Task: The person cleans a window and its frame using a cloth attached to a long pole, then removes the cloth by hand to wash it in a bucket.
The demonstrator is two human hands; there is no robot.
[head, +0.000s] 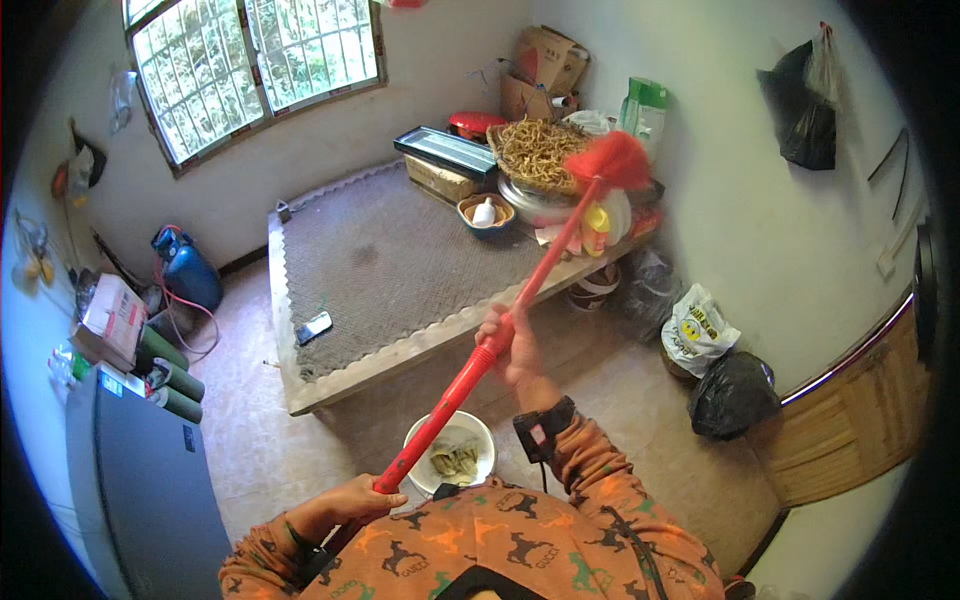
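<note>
Both hands grip a long red pole with a red bristle brush head point(611, 161). My left hand point(352, 499) is closed around the lower end of the pole point(442, 416), close to my body. Higher up, my right hand point(508, 345) wraps the pole near its ribbed joint. The pole slants up and to the right, and the brush head appears in front of a basket of dried yellowish strips point(540, 154). Whether the bristles touch anything cannot be told. Below the pole, a white bucket point(487, 450) holds cloudy water and a soaked cloth point(454, 459).
A low platform with a woven mat point(367, 270) bears a phone point(313, 328), a small bowl point(487, 225) and a yellow bottle point(596, 229). Bags, including a black one point(733, 397), lie on the right. A blue gas cylinder point(187, 270) and a grey refrigerator point(142, 465) stand left.
</note>
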